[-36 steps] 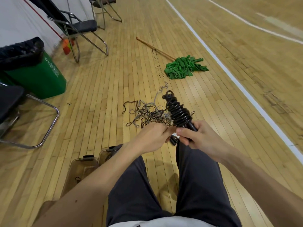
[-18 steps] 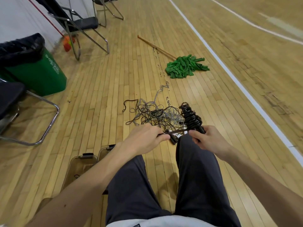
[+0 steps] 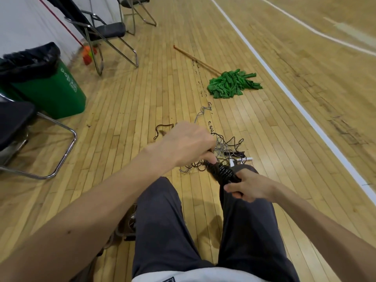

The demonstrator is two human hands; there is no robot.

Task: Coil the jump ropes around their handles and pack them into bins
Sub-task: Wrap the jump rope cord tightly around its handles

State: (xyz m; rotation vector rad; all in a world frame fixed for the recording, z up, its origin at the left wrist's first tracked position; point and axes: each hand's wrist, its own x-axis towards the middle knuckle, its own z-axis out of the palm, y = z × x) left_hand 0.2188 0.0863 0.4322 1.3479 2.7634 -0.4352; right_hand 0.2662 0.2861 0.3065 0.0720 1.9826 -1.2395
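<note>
I sit with my knees over a wooden gym floor. My right hand (image 3: 251, 187) grips the black handles of a jump rope (image 3: 222, 172), whose black cord is coiled thickly around them. My left hand (image 3: 188, 144) is above and left of the coil, fingers curled on the cord at the coil's far end. A tangle of black and grey ropes (image 3: 224, 148) lies on the floor just past my hands, with a white handle (image 3: 241, 160) beside it. Clear bins (image 3: 126, 224) sit under my left arm, mostly hidden.
A green mop (image 3: 232, 83) with a wooden pole lies ahead on the floor. A green trash can (image 3: 47, 88) with a black liner stands at left, between folding chairs (image 3: 103, 31). A white court line (image 3: 301, 104) runs along the right.
The coiled rope has dropped lower and tilted toward my right knee. My left hand rose and moved forward over the coil's end. The view shifted, hiding most of the bins.
</note>
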